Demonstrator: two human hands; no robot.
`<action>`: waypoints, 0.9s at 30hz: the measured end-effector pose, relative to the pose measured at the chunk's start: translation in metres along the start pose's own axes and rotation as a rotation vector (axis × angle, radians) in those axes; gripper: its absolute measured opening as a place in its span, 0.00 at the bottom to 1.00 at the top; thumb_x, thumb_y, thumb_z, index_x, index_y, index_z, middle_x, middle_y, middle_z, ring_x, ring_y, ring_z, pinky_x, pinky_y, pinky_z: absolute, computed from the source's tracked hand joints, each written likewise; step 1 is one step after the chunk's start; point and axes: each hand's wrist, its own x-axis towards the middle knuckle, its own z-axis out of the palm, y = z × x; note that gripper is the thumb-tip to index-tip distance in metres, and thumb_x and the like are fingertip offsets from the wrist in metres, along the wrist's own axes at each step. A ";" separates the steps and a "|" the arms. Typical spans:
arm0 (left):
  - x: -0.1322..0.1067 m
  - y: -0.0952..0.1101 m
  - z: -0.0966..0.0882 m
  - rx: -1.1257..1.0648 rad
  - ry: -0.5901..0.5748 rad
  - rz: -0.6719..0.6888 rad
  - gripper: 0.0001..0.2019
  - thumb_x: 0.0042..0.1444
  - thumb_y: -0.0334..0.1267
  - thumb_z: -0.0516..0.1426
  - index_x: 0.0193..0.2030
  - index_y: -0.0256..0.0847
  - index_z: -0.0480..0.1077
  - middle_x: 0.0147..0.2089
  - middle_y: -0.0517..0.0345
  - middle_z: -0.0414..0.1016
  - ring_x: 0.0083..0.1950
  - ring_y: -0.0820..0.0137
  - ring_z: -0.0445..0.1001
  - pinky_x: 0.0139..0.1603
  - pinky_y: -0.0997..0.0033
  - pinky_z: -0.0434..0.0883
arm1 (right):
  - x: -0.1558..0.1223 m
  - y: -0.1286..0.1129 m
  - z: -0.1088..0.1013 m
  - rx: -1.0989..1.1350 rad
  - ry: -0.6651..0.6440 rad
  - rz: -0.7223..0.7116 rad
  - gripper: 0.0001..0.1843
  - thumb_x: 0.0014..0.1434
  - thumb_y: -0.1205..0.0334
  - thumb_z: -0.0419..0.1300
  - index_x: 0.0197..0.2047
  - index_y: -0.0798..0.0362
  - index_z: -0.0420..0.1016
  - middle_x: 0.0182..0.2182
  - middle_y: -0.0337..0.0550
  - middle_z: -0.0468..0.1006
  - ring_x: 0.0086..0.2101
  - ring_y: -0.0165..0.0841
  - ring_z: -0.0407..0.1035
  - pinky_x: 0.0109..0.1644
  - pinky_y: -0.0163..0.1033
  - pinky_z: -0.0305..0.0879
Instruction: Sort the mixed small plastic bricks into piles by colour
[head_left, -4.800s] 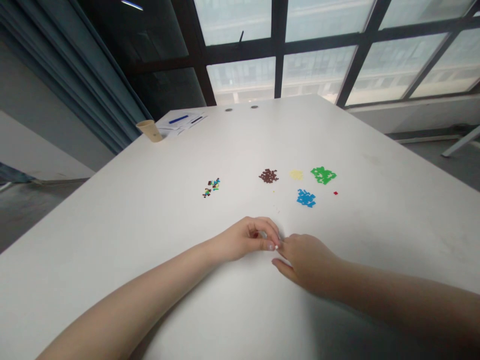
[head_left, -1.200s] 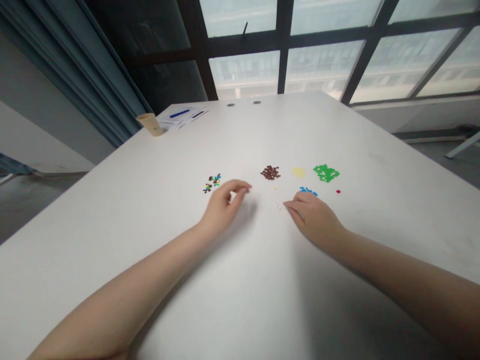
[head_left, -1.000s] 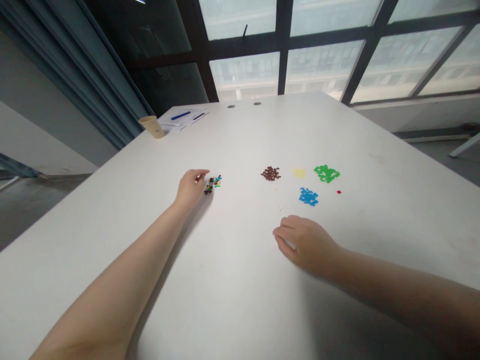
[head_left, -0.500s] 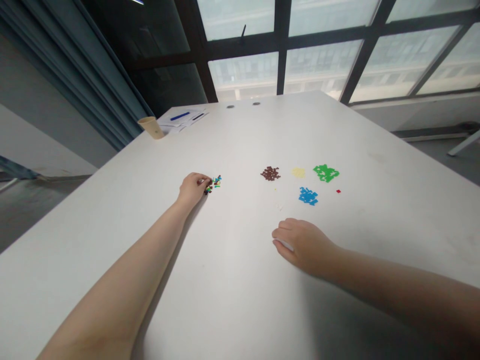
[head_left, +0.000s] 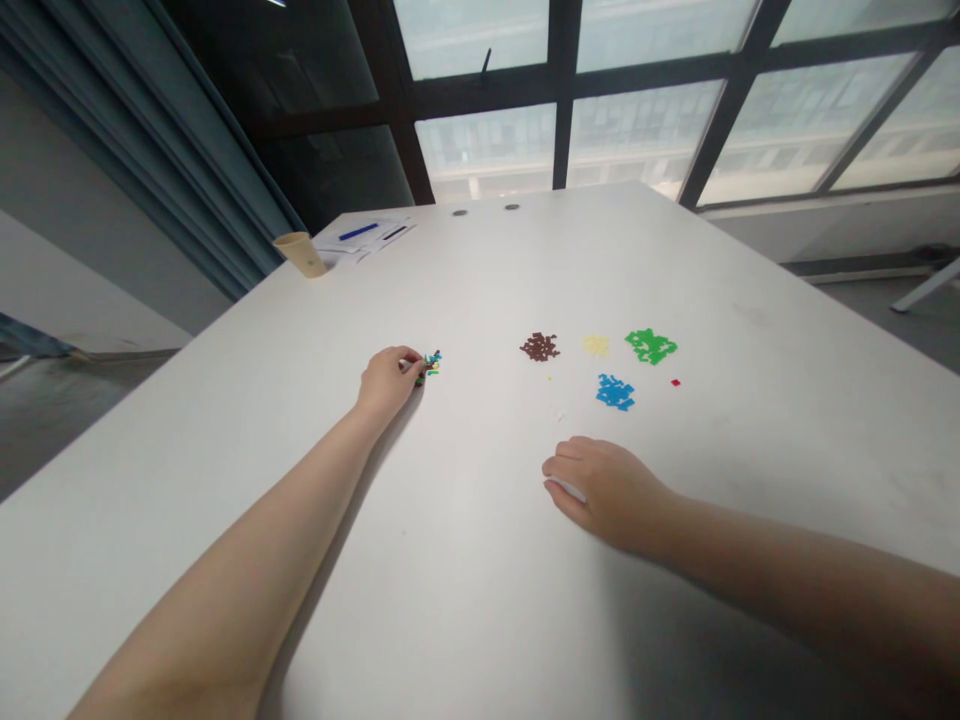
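My left hand (head_left: 388, 381) reaches to a small mixed pile of coloured pieces (head_left: 433, 363), its thumb and fingers pinched at the pile's left edge. Whatever lies between those fingertips is too small to make out. Nearer to me, my right hand (head_left: 604, 492) rests on the table, fingers loosely bent and the thumb a little apart, with nothing visible in it. Beyond it lie sorted flat pieces: a brown group (head_left: 540, 347), a pale yellow group (head_left: 597, 346), a green group (head_left: 651, 346) and a blue group (head_left: 615, 392). One red piece (head_left: 676, 382) lies alone.
A tan paper cup (head_left: 301, 256) stands at the white table's (head_left: 465, 560) far left edge. Beside it are paper sheets (head_left: 375, 240) with a blue pen (head_left: 358, 231) on top. Tiny white bits (head_left: 560, 416) lie beyond my right hand. Windows line the far side.
My left hand has shifted slightly right over the mixed pile and covers more of its near part. My right hand stays in place.
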 end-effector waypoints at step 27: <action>-0.117 0.129 -0.021 -1.434 -0.524 0.180 0.09 0.50 0.31 0.58 0.33 0.40 0.58 0.35 0.58 0.73 0.37 0.75 0.72 0.39 0.75 0.68 | 0.002 0.002 0.001 0.261 0.269 0.044 0.08 0.55 0.67 0.51 0.26 0.54 0.67 0.23 0.39 0.68 0.29 0.29 0.62 0.35 0.34 0.58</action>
